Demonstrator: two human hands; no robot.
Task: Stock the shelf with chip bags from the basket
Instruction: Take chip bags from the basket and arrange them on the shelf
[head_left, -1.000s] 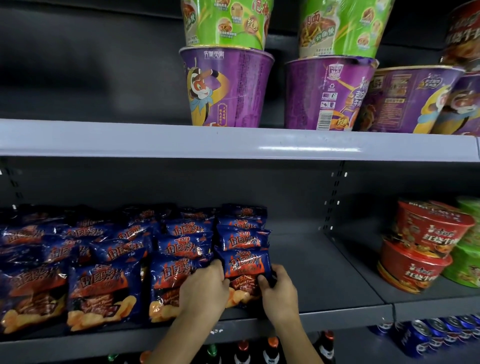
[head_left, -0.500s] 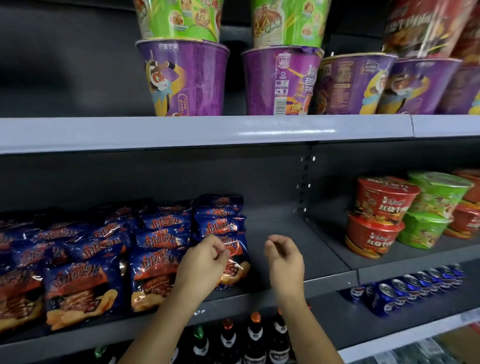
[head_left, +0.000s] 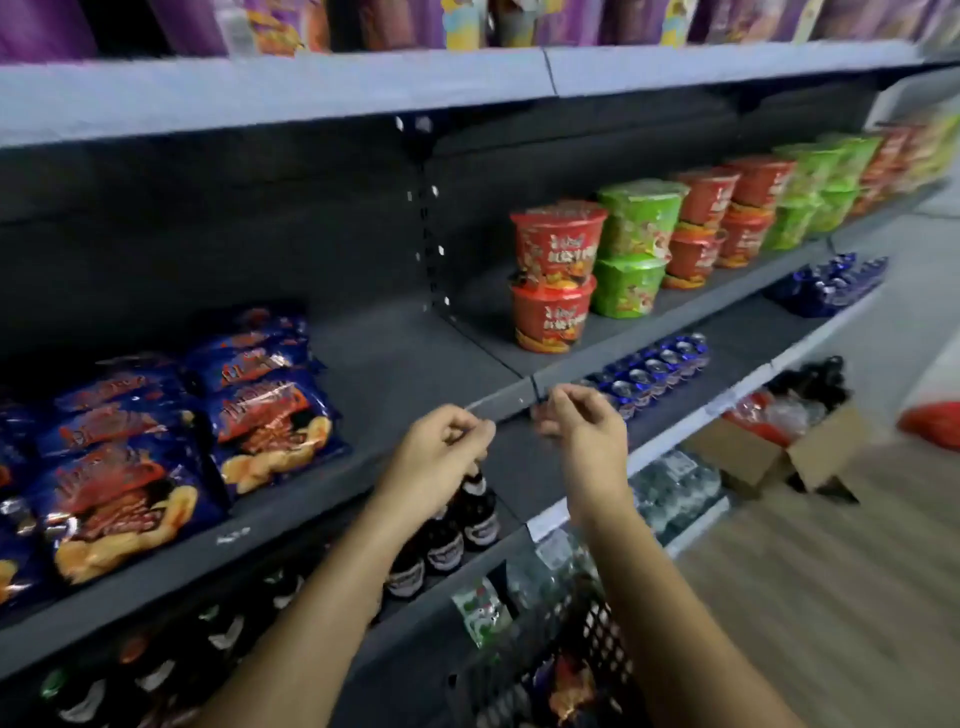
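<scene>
Blue chip bags (head_left: 270, 415) lie in rows on the left part of the grey middle shelf (head_left: 405, 364). My left hand (head_left: 441, 452) and my right hand (head_left: 582, 431) hover side by side in front of the shelf's front edge, right of the bags. Both have loosely curled fingers and hold nothing. A black mesh basket (head_left: 597, 623) sits at the bottom of the view under my right forearm, with a chip bag (head_left: 571, 686) showing inside it.
Red and green noodle bowls (head_left: 556, 280) stand stacked on the same shelf to the right. Purple cups fill the top shelf. Dark bottles (head_left: 457, 530) and blue cans (head_left: 649, 369) line the lower shelves. An open cardboard box (head_left: 779, 457) sits on the wooden floor.
Both hands let go of the front chip bag and drew back off the shelf to the right. The view swung right and down, bringing the basket and floor into sight.
</scene>
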